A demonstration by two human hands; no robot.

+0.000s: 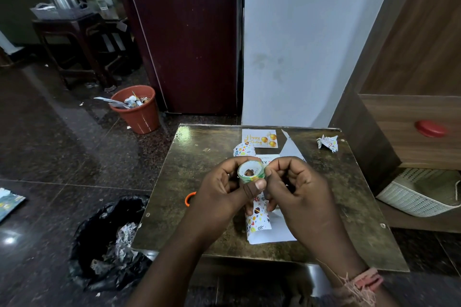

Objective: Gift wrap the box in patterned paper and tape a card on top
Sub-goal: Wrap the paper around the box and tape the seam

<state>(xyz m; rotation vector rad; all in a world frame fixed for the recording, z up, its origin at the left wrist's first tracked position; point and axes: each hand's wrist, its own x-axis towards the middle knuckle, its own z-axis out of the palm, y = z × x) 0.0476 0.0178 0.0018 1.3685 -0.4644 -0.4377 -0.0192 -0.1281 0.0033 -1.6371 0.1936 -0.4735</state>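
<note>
Head view, looking down on a small tabletop at lower centre of the frame. We note both hands raised just above it, meeting at a small roll of tape. Left hand: grip curled round the roll, thumb pressed up against its lower edge, so the roll is held steady with its open core facing the camera. Right hand: fingers curled, fingertips pinching at the right rim of the roll; we judge this is picking for the loose tape end, since a free strip is needed to fix the paper. No strip is visibly pulled out. Directly below the hands lies the patterned paper, partly folded over something; a printed white surface shows just above the hands, presumably the box, but we cannot tell how much is covered because the hands hide the middle. Paper extends towards the lower centre and also curls up at upper left of the hands. The card, lettered "Happy Birthday" with gold balloons, lies flat at the far edge of the tabletop, well apart from the hands and not yet attached. An orange ring, possibly a scissor handle, shows left of the left hand. We judge wrapping to be mid-way, taping pending.
</note>
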